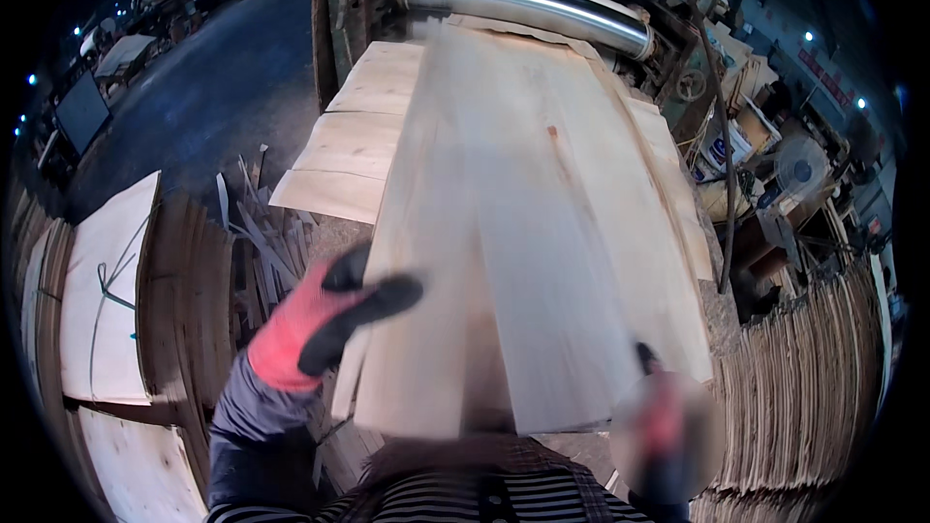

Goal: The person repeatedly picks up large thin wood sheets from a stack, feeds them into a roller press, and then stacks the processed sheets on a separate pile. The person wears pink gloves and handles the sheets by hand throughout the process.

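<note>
Long pale wood veneer sheets (552, 310) stretch away in front of me, blurred by motion. On the left edge is my left hand (325, 315) in a red glove with black-coated fingers. Its thumb lies over the top face while the other fingers pass out of sight at the edge, so it appears closed on the veneer. My right hand (664, 421), also in a red and black glove, is at the near right corner. A dark digit points up along the edge there; heavy blur hides the rest of its fingers.
A shiny metal roller (528, 5) crosses the far end. More veneer pieces (354, 131) lie under the left side. Bundled veneer (107, 295) stands at left beside wood scraps (266, 232); a tall veneer stack (799, 387) stands at right. A fan (799, 167) is beyond it.
</note>
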`<control>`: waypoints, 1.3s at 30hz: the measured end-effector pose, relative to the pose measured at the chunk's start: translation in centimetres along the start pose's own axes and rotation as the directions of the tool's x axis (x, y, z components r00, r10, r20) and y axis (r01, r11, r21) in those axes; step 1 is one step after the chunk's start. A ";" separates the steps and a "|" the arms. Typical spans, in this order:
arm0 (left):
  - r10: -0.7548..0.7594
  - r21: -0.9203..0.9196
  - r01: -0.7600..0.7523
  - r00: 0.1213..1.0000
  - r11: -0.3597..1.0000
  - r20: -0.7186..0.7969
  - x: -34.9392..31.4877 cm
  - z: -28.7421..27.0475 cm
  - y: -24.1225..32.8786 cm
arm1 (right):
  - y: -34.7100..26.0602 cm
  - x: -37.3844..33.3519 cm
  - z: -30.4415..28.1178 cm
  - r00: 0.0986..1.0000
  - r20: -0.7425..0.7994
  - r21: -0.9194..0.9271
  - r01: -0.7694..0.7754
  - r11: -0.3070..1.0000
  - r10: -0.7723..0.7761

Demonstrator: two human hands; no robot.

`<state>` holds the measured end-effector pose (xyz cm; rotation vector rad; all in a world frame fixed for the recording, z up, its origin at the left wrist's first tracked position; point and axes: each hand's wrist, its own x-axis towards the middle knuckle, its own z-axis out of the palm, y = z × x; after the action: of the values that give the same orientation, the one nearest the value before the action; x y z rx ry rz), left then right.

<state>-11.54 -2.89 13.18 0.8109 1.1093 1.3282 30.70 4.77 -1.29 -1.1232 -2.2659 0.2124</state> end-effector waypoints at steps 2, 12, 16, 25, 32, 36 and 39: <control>-0.075 0.099 0.077 0.997 0.992 -0.028 -2.7 -1.2 -2.6 | -1.0 -2.7 -3.0 0.992 -0.107 -0.154 -0.079 0.985 0.063; -0.180 -0.162 0.155 0.971 0.974 -0.154 1.3 -6.3 -6.6 | -4.2 2.8 -0.3 0.997 0.073 -0.246 0.001 0.969 0.017; -0.127 -0.103 0.113 0.982 0.988 -0.142 4.8 -6.9 -6.2 | -4.1 8.1 0.8 0.996 0.043 -0.360 0.084 0.929 -0.074; -0.081 0.363 0.144 0.980 0.921 -0.182 5.9 -8.9 -10.0 | -1.9 7.7 1.9 0.996 0.080 -0.217 -0.015 0.976 0.033; 0.059 0.826 -0.060 0.998 0.560 0.032 8.7 -1.1 -5.4 | 0.7 4.5 6.0 0.929 0.367 -0.422 0.120 0.898 0.048; -0.131 0.532 0.193 0.980 0.825 -0.151 6.3 -2.0 -3.4 | 1.2 4.8 6.2 0.968 0.251 -0.397 0.074 0.915 0.030; -0.207 -0.009 0.210 0.955 0.978 -0.210 5.7 -7.5 -8.1 | -0.8 5.3 4.3 0.986 0.163 -0.448 0.053 0.893 0.023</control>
<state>-16.47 0.71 2.39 0.5533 1.3339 1.2482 25.22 8.82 -2.17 -1.3588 -2.5481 -0.2558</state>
